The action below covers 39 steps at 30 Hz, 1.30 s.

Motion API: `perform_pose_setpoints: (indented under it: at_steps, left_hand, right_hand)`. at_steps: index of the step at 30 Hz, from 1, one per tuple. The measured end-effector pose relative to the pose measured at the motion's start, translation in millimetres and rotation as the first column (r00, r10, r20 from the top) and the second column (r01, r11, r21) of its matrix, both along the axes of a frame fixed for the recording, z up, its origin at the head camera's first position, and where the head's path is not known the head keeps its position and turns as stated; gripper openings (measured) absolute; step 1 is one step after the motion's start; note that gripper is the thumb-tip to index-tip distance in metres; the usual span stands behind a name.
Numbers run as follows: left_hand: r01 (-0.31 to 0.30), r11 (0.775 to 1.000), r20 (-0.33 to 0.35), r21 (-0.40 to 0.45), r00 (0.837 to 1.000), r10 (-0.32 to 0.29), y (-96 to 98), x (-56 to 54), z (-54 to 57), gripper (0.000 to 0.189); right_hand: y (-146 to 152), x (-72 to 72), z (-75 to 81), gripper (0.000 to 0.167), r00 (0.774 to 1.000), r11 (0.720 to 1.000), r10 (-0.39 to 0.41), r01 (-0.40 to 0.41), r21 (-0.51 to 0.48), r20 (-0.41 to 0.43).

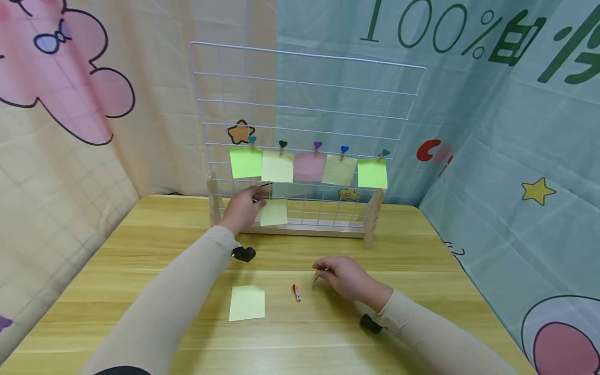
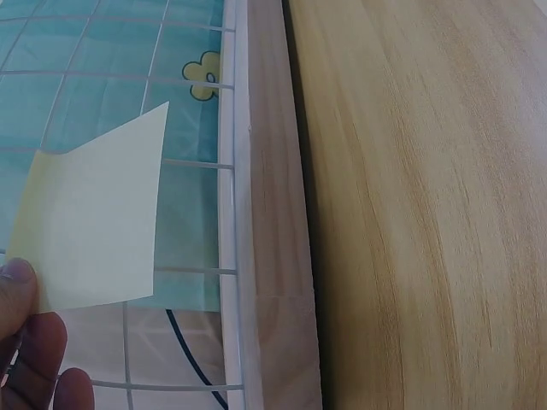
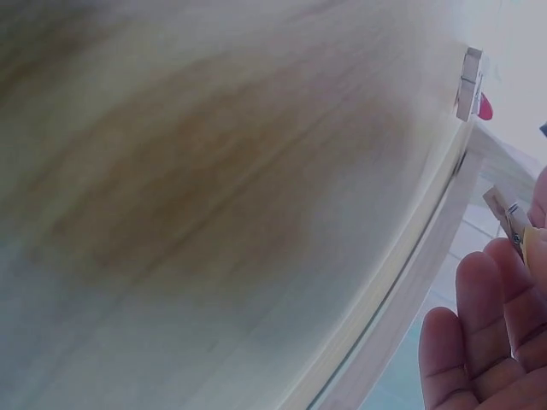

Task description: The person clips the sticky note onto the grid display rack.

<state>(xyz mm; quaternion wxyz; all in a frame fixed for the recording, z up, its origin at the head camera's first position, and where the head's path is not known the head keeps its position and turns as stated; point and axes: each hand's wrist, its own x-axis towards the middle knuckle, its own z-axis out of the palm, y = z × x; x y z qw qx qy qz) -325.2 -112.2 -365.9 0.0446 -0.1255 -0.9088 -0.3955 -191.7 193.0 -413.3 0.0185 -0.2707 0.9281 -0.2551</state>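
Observation:
My left hand (image 1: 242,207) pinches a pale yellow sticky note (image 1: 274,212) by its corner at the lower part of the white wire grid (image 1: 323,208). In the left wrist view the note (image 2: 102,222) hangs in front of the wires, thumb and fingers at one corner. Over the table my right hand (image 1: 349,278) pinches a small wooden clothespin (image 3: 510,224) between thumb and fingertips. A second clothespin (image 1: 296,292), with a red top, lies on the table to the left of that hand. Another pale yellow note (image 1: 247,303) lies flat nearer the front.
Several notes hang in a row on the grid from heart-topped clothespins, including a pink note (image 1: 309,167) and a bright green note (image 1: 372,174). The grid stands in a wooden base (image 1: 309,230) at the table's back. Printed curtains (image 1: 511,156) surround the table (image 1: 197,333).

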Motion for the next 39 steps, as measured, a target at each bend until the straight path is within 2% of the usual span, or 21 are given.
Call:
perform_pose_setpoints:
  at_steps: [16,33,39]
  left_hand:
    - [-0.029,0.995,-0.04,-0.091,0.999,0.025,2.9,-8.1,1.5,0.036]
    - [-0.013,0.997,-0.041,-0.08,0.999,0.01,-0.4,-10.2,-0.2,0.031]
    - [-0.008,0.998,-0.045,-0.057,0.999,0.005,-2.4,-7.7,-0.8,0.032]
  right_hand:
    - [-5.9,-1.2,2.2,0.016,1.0,1.0,-0.024,0.024,-0.02,-0.009]
    - [-9.5,-0.9,5.2,0.02,0.998,0.998,-0.058,0.058,-0.026,0.015]
    - [-9.8,-2.7,6.3,0.016,0.998,0.997,-0.053,0.055,-0.047,0.026]
